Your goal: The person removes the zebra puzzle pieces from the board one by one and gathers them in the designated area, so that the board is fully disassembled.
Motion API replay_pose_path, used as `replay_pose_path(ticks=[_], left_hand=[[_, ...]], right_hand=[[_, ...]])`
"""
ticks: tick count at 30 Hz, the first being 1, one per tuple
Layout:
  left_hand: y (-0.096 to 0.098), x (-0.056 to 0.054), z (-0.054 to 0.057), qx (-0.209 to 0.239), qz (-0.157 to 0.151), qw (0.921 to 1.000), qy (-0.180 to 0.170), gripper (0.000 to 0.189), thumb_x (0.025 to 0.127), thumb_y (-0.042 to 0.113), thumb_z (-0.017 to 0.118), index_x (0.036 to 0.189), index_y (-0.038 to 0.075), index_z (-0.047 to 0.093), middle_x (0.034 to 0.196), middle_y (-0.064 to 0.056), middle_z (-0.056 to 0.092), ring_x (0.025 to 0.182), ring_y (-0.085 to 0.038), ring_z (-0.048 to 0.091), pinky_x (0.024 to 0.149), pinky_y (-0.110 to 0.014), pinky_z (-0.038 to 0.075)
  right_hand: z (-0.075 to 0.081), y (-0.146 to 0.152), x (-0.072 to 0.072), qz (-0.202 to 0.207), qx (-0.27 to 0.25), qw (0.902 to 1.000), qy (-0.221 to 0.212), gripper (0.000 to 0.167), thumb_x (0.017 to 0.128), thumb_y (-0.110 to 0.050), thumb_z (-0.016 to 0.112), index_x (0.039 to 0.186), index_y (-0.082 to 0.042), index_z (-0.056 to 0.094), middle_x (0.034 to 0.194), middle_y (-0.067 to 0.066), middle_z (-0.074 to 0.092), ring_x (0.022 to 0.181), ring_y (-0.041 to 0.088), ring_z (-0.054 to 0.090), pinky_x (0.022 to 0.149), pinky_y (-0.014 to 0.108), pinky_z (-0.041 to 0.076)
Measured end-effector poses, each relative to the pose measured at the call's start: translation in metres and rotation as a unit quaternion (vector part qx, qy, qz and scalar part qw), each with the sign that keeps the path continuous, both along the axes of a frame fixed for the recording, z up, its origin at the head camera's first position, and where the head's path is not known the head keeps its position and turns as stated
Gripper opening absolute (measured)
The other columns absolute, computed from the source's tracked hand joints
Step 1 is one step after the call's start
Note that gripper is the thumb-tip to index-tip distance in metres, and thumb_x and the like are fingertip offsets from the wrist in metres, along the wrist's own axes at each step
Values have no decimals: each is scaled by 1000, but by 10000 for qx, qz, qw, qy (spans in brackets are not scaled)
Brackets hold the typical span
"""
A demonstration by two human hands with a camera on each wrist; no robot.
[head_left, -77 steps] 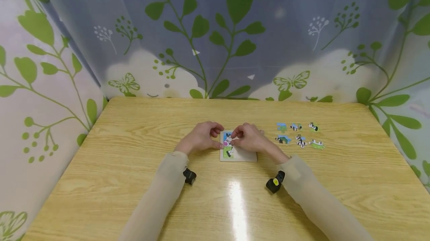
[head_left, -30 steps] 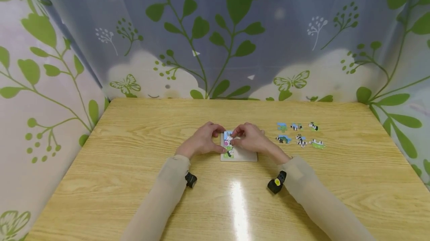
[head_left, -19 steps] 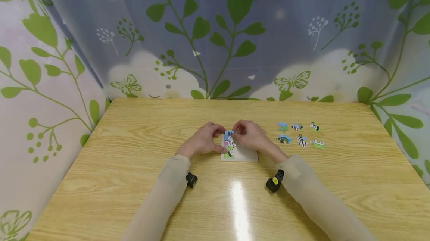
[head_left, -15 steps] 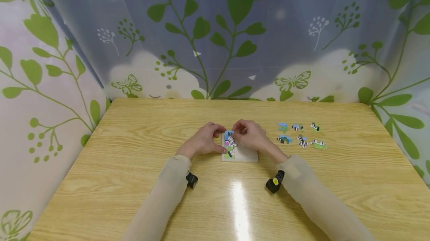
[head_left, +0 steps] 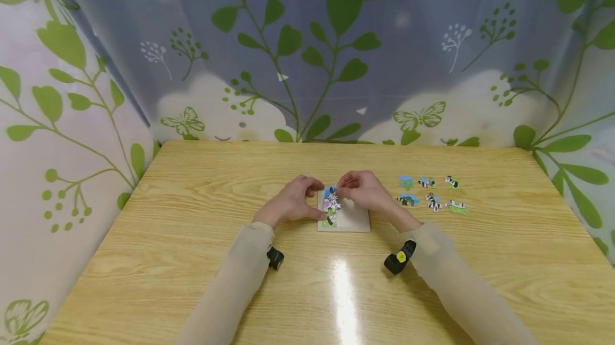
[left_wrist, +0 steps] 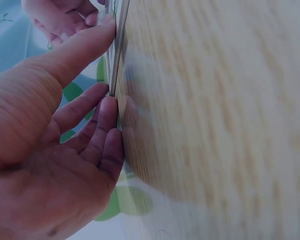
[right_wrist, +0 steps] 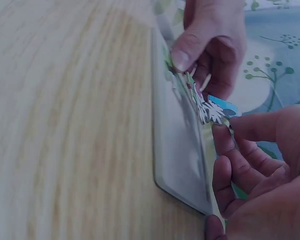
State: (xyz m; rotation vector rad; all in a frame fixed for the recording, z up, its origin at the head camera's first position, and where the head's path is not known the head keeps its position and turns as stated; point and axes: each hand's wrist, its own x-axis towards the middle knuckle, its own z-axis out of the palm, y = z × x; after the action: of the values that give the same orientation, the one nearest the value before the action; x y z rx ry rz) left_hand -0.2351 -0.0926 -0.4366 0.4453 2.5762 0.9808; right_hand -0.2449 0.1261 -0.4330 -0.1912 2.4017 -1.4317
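Observation:
A pale puzzle board lies mid-table with a colourful strip of puzzle pieces along its left side. The lower piece is green with black and white. My left hand holds the board's left edge, thumb pressing on top and fingers at the far corner. My right hand pinches the upper puzzle piece, showing a zebra head on blue, between thumb and index finger at its top right corner. In the right wrist view this piece is tilted, its blue end raised off the board. The right fingertips partly cover it.
To the right of the board, several loose puzzle pieces lie in two rows on the wooden table. A patterned curtain hangs behind the table. Both wrists carry small black cameras.
The right hand has shifted from the zebra piece's middle up to its top right corner, uncovering more of the picture; the piece's upper end has lifted. The left hand stays at the board's left edge.

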Motion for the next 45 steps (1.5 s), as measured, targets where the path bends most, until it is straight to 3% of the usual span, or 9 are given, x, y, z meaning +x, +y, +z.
replay_pose_path(ticks=[4, 11, 17, 24, 29, 36, 45], left_hand=[[-2, 1, 1, -89, 5, 10000, 17, 71, 79, 24, 90, 141, 13, 57, 130, -6, 55, 121, -22, 55, 108, -39, 46], [-6, 3, 0, -277, -115, 9994, 187, 68, 80, 27, 89, 139, 13, 58, 131, -7, 55, 122, -23, 56, 108, -39, 46], [-5, 17, 4, -228, -286, 9979, 536, 57, 87, 27, 83, 138, 16, 60, 135, -11, 53, 120, -25, 55, 107, -44, 47], [-3, 28, 5, -653, -1087, 9878, 908, 41, 97, 36, 70, 137, 30, 65, 136, -8, 52, 110, -26, 51, 94, -46, 45], [-1, 27, 3, -1114, -1360, 9785, 1079, 43, 99, 41, 65, 142, 37, 61, 137, -5, 48, 106, -25, 46, 87, -44, 40], [5, 26, 5, -1206, -1401, 9778, 984, 52, 93, 44, 74, 143, 37, 60, 142, -8, 48, 112, -27, 48, 91, -46, 42], [7, 30, 2, -996, -1106, 9844, 940, 53, 92, 44, 75, 142, 35, 61, 145, -9, 47, 116, -30, 48, 97, -49, 40]], right_hand=[[4, 11, 2, -218, -208, 9995, -95, 16, 97, -18, 69, 106, -5, 66, 99, 7, 68, 95, 23, 61, 79, 32, 46], [-1, 22, 6, -116, -254, 9995, -143, 19, 99, -20, 67, 109, -4, 65, 101, 7, 69, 94, 23, 61, 77, 33, 46], [-4, 28, 8, -268, -98, 9996, -14, 18, 99, -19, 67, 109, -3, 65, 100, 10, 69, 89, 22, 60, 72, 31, 46], [-5, 23, 8, -169, 341, 9991, 197, 17, 97, -21, 68, 106, -7, 68, 100, 9, 71, 91, 21, 64, 75, 30, 48], [-4, 22, 9, -230, 341, 9991, 137, 16, 98, -21, 68, 106, -7, 68, 100, 9, 70, 91, 22, 63, 74, 30, 48], [4, 43, 10, -375, 169, 9988, 249, 19, 99, -22, 67, 108, -5, 66, 99, 11, 69, 88, 24, 60, 69, 29, 46], [16, 114, 36, 538, 1334, 9854, 913, 13, 97, -19, 69, 101, -7, 68, 89, 8, 72, 72, 13, 57, 62, 27, 43]])
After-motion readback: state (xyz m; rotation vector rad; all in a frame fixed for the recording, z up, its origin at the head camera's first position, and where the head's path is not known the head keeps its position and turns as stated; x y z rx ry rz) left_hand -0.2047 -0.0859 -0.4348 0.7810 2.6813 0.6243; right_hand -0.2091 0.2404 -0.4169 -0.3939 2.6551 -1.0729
